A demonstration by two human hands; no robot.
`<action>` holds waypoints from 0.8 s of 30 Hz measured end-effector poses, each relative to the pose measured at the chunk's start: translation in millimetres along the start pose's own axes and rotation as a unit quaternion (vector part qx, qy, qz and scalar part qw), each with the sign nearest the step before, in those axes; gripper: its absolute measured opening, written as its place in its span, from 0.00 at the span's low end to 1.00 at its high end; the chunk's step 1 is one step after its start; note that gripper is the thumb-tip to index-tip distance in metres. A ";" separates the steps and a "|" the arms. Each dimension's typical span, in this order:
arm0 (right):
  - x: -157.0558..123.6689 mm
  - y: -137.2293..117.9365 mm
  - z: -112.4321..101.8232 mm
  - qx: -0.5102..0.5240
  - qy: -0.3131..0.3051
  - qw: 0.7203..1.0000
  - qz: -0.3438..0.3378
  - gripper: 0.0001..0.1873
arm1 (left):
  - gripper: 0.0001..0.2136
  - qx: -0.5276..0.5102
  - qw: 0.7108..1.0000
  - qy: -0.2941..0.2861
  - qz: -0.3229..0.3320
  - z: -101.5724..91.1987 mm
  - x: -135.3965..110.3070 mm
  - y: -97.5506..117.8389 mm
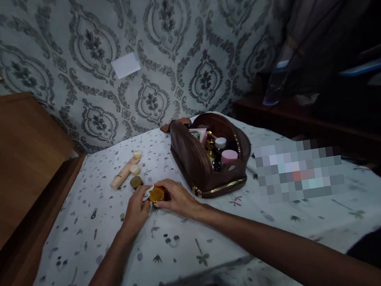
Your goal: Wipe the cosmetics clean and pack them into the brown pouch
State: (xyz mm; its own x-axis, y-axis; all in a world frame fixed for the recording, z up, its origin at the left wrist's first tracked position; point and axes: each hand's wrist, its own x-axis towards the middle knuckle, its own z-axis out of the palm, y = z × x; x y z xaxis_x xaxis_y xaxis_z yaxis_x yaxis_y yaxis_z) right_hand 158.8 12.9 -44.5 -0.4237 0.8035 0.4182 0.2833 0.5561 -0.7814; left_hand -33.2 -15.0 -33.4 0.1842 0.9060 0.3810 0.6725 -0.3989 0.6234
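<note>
Near the middle of the cloth-covered bench, two hands meet on a gold jar.
At far left a wooden board hems the bench edge; bare cloth lies open down to the near edge. A pale tube and a dark pot lie just beyond the left hand, its grip pinched on the round, shiny jar; the right hand is clamped on the other side. An open brown pouch stands near on the right.

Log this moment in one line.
left hand: gripping gold jar | right hand: gripping gold jar | jar: on patterned cloth | brown pouch: open, beside right hand | peach tube: beyond left hand, untouched
</note>
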 end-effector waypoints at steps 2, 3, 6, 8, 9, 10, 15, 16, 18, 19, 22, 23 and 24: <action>-0.3 -2.2 -0.4 -0.015 -0.005 1.000 0.008 0.24 | 0.17 0.003 1.000 0.011 -0.006 0.3 0.6 1.0; -0.5 -3.1 -0.5 -0.021 -0.008 1.000 0.010 0.23 | 0.16 0.004 1.000 0.018 -0.010 0.6 1.1 1.2; -1.3 -3.2 0.2 -0.029 -0.012 0.999 0.004 0.24 | 0.12 0.010 0.999 0.044 -0.028 2.1 2.2 1.3; -1.4 -1.5 1.5 -0.033 -0.011 0.999 -0.011 0.25 | 0.11 0.017 0.998 0.056 -0.034 2.7 2.4 1.3; -1.3 -0.4 2.0 -0.036 -0.010 0.999 -0.019 0.26 | 0.11 0.021 0.997 0.058 -0.035 2.8 2.3 1.4; -1.2 0.5 2.5 -0.041 -0.010 0.999 -0.027 0.26 | 0.11 0.025 0.997 0.059 -0.034 2.7 2.2 1.6; -2.2 1.3 2.8 -0.080 -0.023 0.995 -0.046 0.29 | 0.11 0.036 0.996 0.066 -0.038 2.3 0.7 4.3; -2.8 0.8 3.1 -0.087 -0.023 0.995 -0.045 0.29 | 0.11 0.034 0.996 0.069 -0.038 2.6 0.1 5.0; -4.8 -1.4 3.7 -0.095 -0.013 0.994 -0.044 0.28 | 0.11 0.029 0.996 0.078 -0.038 3.2 -1.3 6.5; -6.1 -3.7 3.2 -0.097 -0.002 0.994 -0.047 0.28 | 0.11 0.027 0.995 0.085 -0.040 3.3 -2.0 7.3; -11.2 -18.0 -10.4 -0.098 0.041 0.988 -0.110 0.24 | 0.11 0.024 0.992 0.114 -0.054 -0.8 -2.8 11.0; -12.8 -25.7 -21.6 -0.104 0.053 0.982 -0.149 0.22 | 0.12 0.022 0.990 0.124 -0.058 -4.4 -1.6 13.8; -13.8 -34.3 -37.0 -0.116 0.061 0.973 -0.190 0.19 | 0.12 0.020 0.989 0.133 -0.061 -9.2 0.9 17.9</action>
State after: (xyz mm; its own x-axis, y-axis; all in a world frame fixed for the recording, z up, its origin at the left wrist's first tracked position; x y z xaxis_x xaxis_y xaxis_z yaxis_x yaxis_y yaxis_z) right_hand 186.8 -9.4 -6.4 -0.4346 0.5423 0.7191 0.3190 0.8393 -0.4402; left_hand -27.6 -22.6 -15.6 -0.0921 0.8753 0.4747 0.7066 -0.2784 0.6505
